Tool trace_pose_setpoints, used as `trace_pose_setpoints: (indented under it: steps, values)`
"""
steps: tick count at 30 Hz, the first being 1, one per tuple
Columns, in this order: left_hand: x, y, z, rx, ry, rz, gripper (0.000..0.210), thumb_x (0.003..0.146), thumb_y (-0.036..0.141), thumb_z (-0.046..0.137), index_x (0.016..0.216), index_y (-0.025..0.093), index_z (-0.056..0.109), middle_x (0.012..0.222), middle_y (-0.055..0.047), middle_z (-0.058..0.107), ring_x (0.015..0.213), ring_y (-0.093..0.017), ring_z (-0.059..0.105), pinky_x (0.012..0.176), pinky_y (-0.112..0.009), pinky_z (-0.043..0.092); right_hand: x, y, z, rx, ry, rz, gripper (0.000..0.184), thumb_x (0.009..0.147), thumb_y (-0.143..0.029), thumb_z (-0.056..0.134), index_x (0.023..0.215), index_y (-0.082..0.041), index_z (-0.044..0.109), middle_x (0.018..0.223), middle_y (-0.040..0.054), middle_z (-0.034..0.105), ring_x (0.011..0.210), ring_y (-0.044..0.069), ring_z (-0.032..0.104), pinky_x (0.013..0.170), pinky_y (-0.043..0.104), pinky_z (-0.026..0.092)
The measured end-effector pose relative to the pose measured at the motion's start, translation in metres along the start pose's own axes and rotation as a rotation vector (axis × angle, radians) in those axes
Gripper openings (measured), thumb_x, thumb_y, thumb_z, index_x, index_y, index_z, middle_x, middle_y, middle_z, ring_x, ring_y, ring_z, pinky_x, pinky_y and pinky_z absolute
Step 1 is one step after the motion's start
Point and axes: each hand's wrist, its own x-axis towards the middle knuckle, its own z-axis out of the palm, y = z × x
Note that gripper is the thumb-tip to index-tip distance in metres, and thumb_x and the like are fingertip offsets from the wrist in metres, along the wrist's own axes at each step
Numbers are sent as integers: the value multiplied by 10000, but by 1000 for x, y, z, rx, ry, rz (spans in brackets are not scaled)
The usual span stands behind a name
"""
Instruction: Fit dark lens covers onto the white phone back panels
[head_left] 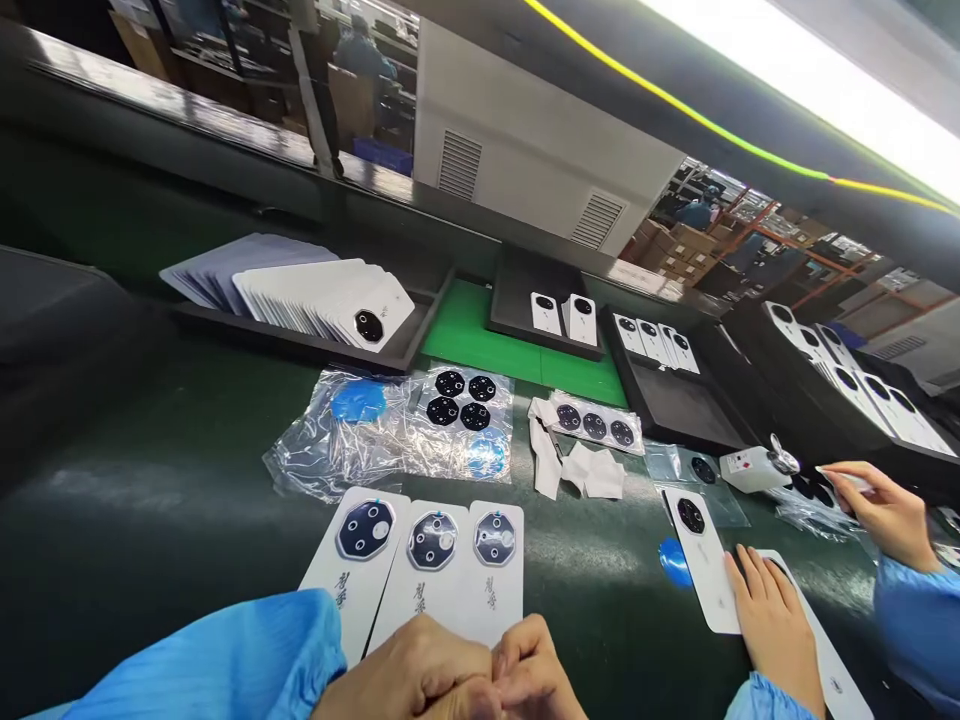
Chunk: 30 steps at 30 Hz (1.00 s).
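My left hand (420, 668), below a blue sleeve, is closed with its fingers curled. Against it, my right hand (531, 668) is closed too, fingertips pinched together. Anything held between them is hidden. Just beyond my hands lie three white phone back covers side by side: a left one (319, 570), a middle one (403, 598) and a right one (506, 605). Each has a dark octagonal camera plate at its top and dark script below. My hands overlap the lower ends of the middle and right covers.
Clear plastic film (390, 450) and a sheet of black camera plates (459, 398) lie ahead. White paper scraps (592, 470) are beside them. Black trays (442, 300) hold stacked covers. At right, a co-worker's hands (780, 615) handle covers near a white bottle (752, 468).
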Motion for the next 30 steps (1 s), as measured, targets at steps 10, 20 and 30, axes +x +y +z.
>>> trace_pose_setpoints:
  steps: [10,20,30]
  values:
    - [25,-11,-36,1115,345,718,374,1009,82,265,847,125,600,898,-56,693,739,-150,573,666,-279,451,-109,-144,133,664,-87,528,182,838,-413,667,764,-249,640,735,-4,581,573,120,548,528,256,478]
    - [32,-16,-35,1366,465,802,466,978,-25,209,842,106,635,979,-51,727,882,-146,620,763,-308,437,-104,-143,146,643,-132,736,247,721,-438,765,702,-204,688,702,-4,599,549,113,548,570,235,504]
    - [31,-18,-34,1383,428,784,485,971,-37,187,881,112,640,1015,-43,727,919,-145,623,807,-313,425,-93,-140,150,500,-258,663,175,802,-381,685,751,-215,705,704,-4,620,606,129,565,581,215,491]
